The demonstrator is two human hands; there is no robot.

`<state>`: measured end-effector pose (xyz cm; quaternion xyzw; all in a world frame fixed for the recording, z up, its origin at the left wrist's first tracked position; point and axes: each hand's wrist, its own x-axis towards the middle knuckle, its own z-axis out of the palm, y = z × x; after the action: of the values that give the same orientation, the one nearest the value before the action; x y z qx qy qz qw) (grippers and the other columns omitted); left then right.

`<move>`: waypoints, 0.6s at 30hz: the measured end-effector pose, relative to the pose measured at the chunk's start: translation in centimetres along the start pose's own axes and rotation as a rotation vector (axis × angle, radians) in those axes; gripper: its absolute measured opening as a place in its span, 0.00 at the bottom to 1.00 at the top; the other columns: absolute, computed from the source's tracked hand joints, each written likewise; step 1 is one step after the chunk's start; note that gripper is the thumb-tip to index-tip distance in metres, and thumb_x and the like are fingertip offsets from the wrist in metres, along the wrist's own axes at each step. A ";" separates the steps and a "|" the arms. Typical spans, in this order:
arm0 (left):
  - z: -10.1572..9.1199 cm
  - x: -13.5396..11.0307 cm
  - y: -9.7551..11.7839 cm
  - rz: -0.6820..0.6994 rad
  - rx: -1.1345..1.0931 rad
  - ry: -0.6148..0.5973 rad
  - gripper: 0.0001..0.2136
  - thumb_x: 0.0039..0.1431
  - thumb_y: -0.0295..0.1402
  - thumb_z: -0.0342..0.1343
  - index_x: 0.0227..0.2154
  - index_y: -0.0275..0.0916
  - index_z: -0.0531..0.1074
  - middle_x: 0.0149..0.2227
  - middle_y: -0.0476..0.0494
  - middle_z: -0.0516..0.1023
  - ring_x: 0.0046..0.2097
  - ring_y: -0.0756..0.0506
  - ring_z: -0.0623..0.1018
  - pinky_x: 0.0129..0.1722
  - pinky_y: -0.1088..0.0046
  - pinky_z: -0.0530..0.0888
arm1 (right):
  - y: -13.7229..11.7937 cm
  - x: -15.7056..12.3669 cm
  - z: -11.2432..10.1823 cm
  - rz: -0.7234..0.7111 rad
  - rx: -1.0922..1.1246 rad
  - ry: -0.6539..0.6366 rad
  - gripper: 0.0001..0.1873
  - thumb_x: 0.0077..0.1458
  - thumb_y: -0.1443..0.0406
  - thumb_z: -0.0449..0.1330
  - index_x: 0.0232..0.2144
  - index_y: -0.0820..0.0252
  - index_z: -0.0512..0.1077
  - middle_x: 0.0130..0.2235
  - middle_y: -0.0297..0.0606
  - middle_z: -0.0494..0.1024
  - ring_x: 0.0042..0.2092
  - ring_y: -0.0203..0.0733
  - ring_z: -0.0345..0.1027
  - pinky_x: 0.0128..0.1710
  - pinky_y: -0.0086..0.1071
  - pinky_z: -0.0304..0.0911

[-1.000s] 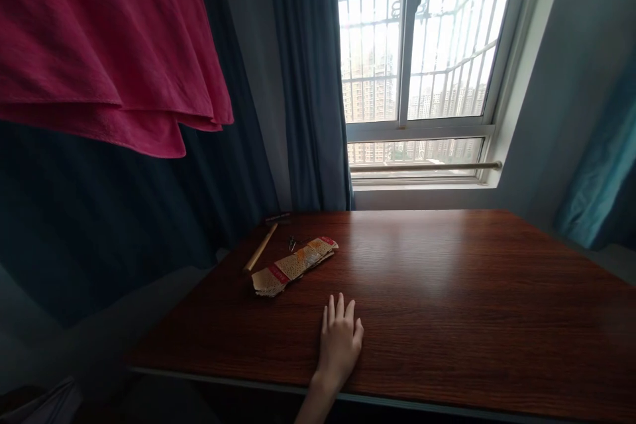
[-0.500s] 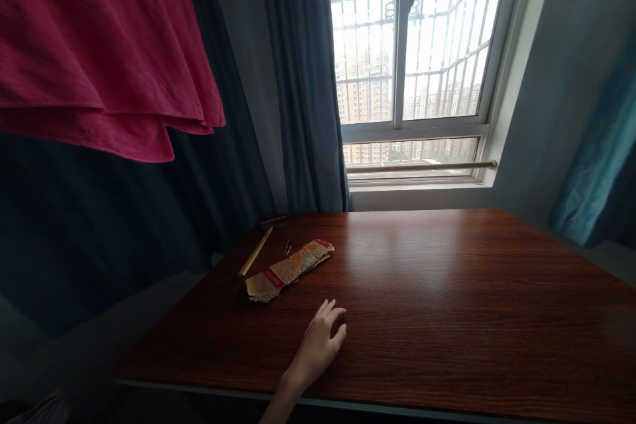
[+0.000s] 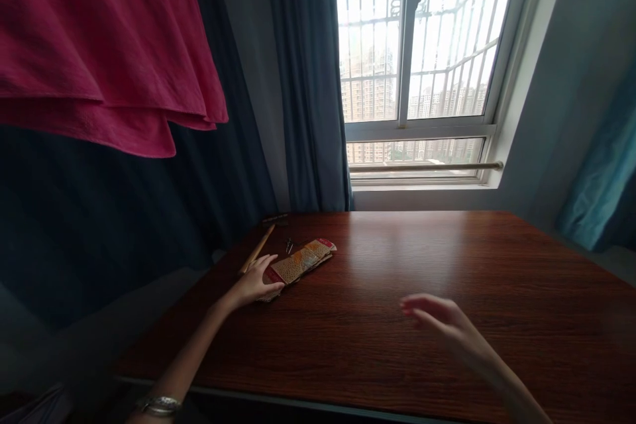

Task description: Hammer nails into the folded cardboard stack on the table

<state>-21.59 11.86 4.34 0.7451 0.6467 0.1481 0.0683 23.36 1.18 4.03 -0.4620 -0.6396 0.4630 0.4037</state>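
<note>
My left hand (image 3: pixel 254 281) lies over the near left end of a folded bundle of printed cardboard (image 3: pixel 303 262), tan and yellow with red bands. Its fingers reach across the top and the thumb is spread along the near edge; the palm hides that end. Just beyond the fingers is a hammer (image 3: pixel 260 248) with a wooden handle and a dark head. To the right, my right hand (image 3: pixel 442 318) hovers above the bare tabletop, slightly blurred, fingers bent and apart from the thumb, holding nothing.
A dark reddish wooden table (image 3: pixel 397 265) stretches to the wall under the window (image 3: pixel 401 124). Small dark metal pieces (image 3: pixel 289 246) lie behind the cardboard. A pink towel (image 3: pixel 99 46) hangs at upper left, before blue curtains (image 3: pixel 311 79).
My left hand has moved left and forward from the table's middle onto the cardboard bundle. My right hand has come into view from the lower right. The view has shifted slightly.
</note>
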 end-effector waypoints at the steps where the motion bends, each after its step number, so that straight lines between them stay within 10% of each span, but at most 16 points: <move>1: 0.3 0.3 -0.8 -0.013 0.016 -0.030 0.40 0.40 0.52 0.55 0.56 0.36 0.54 0.59 0.40 0.55 0.60 0.38 0.53 0.57 0.63 0.53 | -0.6 3.9 1.4 -0.021 0.020 -0.041 0.17 0.50 0.59 0.55 0.41 0.59 0.72 0.41 0.43 0.75 0.42 0.46 0.68 0.40 0.38 0.65; 7: 1.4 1.7 -2.7 -0.054 0.057 -0.168 0.50 0.35 0.56 0.56 0.59 0.33 0.45 0.60 0.34 0.49 0.61 0.36 0.49 0.57 0.64 0.52 | -1.9 21.7 9.7 0.068 -0.213 0.086 0.16 0.48 0.68 0.54 0.41 0.65 0.70 0.40 0.44 0.74 0.39 0.40 0.68 0.36 0.29 0.63; 18: 3.1 1.2 -2.9 -0.074 0.114 -0.156 0.46 0.37 0.50 0.55 0.59 0.37 0.44 0.58 0.36 0.54 0.58 0.35 0.55 0.53 0.63 0.56 | 0.4 28.3 16.0 0.151 -0.401 0.079 0.17 0.41 0.66 0.62 0.37 0.65 0.67 0.43 0.47 0.72 0.46 0.47 0.64 0.42 0.30 0.58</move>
<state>-23.28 13.73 0.73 0.7325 0.6741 0.0500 0.0812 1.32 25.04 2.17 -0.5973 -0.6662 0.3372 0.2927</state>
